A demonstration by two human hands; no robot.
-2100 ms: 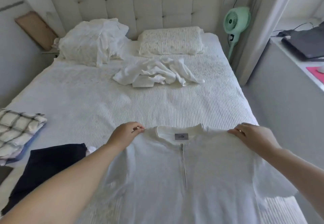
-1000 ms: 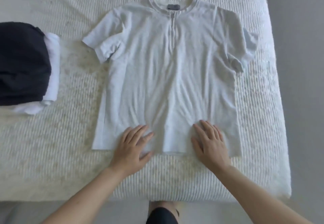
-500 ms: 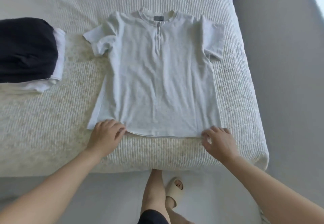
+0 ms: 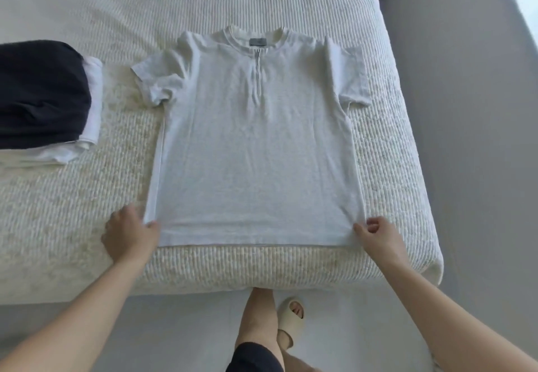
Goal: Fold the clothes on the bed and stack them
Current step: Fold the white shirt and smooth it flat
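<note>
Head camera: a pale grey zip-neck T-shirt lies spread flat, front up, at the near right end of the bed, collar far and hem along the near edge. By the look of it, no fold has yet been made in this shirt. To the far left sits a stack of folded clothes, a dark garment on top of white ones, which suggests part of the job is done. The left hand pinches the hem's near left corner, fingers curled onto the cloth; the right hand pinches the near right corner likewise. Both forearms reach in from the near edge, angled inward, wrists low over the bedspread.
</note>
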